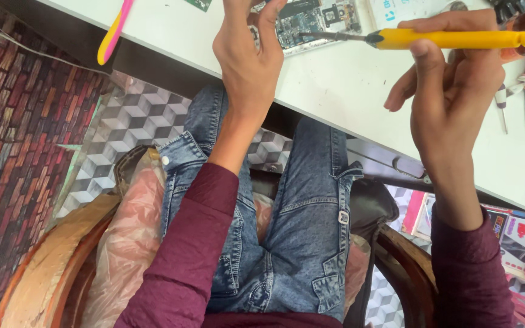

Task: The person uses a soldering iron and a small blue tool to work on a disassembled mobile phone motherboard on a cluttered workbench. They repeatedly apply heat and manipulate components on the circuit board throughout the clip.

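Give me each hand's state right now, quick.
Left hand: fingers resting on the opened phone.
Right hand: closed on the yellow-handled tool.

Single view, worn on the head, looking steeply down and slightly forward over lap and forearms. Close range: left hand (247, 58) and right hand (451, 85) fill the upper half, both cut near the top border. Near edge of the white table (335, 91) running slantwise from upper left to lower right, only a narrow strip of its top in frame. Below that edge, jeans (299, 231), chair (62, 267) and patterned floor (135, 121) straight underneath. No second view to share anything with.
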